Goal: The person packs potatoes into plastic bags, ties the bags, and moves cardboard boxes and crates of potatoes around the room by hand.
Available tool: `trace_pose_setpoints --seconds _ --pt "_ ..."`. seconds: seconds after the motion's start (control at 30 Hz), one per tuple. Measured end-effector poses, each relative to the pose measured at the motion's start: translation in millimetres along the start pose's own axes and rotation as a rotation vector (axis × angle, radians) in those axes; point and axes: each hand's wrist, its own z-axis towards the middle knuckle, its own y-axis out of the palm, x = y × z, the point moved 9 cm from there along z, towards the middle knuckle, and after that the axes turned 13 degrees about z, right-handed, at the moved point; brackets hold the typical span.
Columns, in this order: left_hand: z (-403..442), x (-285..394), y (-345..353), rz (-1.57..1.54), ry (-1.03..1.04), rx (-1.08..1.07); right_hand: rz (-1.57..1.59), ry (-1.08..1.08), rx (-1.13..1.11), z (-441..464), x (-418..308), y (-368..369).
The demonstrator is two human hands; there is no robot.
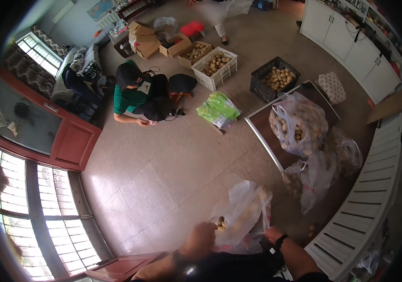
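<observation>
A thin whitish plastic bag [243, 211] stands on the floor just in front of me, with a few potatoes [220, 223] showing at its left opening. My left hand [202, 239] is closed at the left edge of this bag, its fingers curled and slightly blurred. On the right edge of the same bag, my right hand [273, 233] pinches the plastic, a dark band round its wrist. Much of the bag's inside is hidden by the cloudy plastic.
A large clear bag of potatoes [299, 122] rests on a brown board [262, 134], with more bags [318, 176] beside it. Farther off are a black crate [262, 87], a white crate [214, 70], cartons, a green bag [218, 110] and a crouching person [132, 98]. A slatted white bench lines the right.
</observation>
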Motion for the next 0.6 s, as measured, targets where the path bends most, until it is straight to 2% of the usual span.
trace_pose_setpoints --seconds 0.1,0.13,0.2,0.3,0.47,0.6 --pt "-4 -17 15 -0.336 -0.220 -0.110 0.016 0.001 0.004 -15 -13 6" --pt "-14 -38 36 -0.852 -0.517 -0.154 0.031 0.032 0.010 -18 -13 8" --pt "-27 -38 55 -1.368 -0.814 -0.194 0.036 0.008 0.009 -18 -13 9" --pt "-26 -39 47 -1.222 -0.816 -0.145 0.013 0.008 -0.001 -19 -16 10" --pt "-37 -50 56 -1.225 -0.829 -0.139 -0.049 0.024 0.008 -13 -11 9" --pt "-37 -50 57 -1.298 -0.762 -0.159 0.002 -0.079 -0.013 -7 -15 13"
